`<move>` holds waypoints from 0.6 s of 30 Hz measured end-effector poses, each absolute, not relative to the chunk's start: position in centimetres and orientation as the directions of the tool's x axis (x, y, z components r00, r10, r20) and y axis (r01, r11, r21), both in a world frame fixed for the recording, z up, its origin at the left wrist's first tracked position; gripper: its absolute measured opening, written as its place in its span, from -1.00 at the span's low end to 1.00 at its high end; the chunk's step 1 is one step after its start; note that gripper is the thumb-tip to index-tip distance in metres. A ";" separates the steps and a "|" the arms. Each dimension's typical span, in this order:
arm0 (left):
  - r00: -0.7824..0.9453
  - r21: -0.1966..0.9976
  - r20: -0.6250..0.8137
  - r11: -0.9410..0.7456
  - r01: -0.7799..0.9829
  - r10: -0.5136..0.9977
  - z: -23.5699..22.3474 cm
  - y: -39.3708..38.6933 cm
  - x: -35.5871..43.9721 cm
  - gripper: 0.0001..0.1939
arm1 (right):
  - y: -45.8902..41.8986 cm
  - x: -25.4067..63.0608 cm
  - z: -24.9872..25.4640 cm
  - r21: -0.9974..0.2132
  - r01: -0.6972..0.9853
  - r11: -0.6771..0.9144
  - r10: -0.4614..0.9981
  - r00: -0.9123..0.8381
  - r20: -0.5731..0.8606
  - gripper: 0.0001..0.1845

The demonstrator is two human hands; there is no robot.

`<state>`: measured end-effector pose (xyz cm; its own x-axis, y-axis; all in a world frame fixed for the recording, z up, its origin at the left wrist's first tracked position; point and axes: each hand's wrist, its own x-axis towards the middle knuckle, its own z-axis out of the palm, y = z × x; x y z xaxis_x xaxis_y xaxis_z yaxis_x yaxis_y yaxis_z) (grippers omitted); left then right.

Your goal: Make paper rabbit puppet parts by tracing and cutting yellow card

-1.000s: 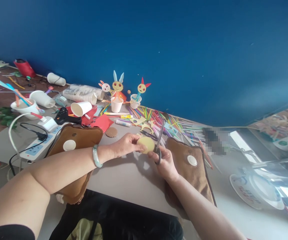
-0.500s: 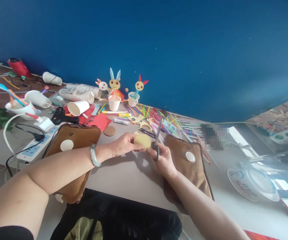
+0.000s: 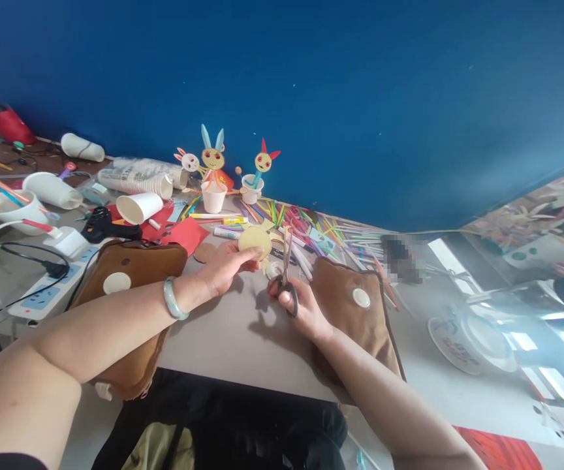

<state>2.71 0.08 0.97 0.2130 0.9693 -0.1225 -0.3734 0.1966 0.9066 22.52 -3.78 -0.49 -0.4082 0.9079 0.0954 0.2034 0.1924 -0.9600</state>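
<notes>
My left hand (image 3: 228,264) pinches a round yellow paper disc (image 3: 253,243) between thumb and fingers, its flat face turned toward me. In my right hand (image 3: 301,307) is a pair of scissors (image 3: 286,277), fingers through the dark handles and blades pointing up. The scissors are apart from the disc, a little to its right. Behind the disc lie yellow paper offcuts (image 3: 276,236) and a roll of clear tape (image 3: 275,269). A brown disc (image 3: 205,252) rests just left of my left fingers.
Brown cushions (image 3: 130,313) (image 3: 345,300) flank my hands. Rabbit figures in paper cups (image 3: 213,198) stand by the blue wall. Colored sticks (image 3: 331,228), a red paper sheet (image 3: 188,235), a glue gun (image 3: 103,225) and a power strip (image 3: 51,287) lie around. A bowl (image 3: 478,343) sits at right.
The yellow disc in my left hand has moved up and left, away from the scissors. My right hand has drawn slightly left and down with the scissors, and the view has shifted right.
</notes>
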 end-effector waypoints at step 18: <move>0.256 0.912 -0.175 0.254 -0.321 0.951 1.4 -0.3 2.6 -0.71 | -4.0 22.1 -0.4 -0.934 0.304 0.185 0.875 -0.483 0.017 -0.29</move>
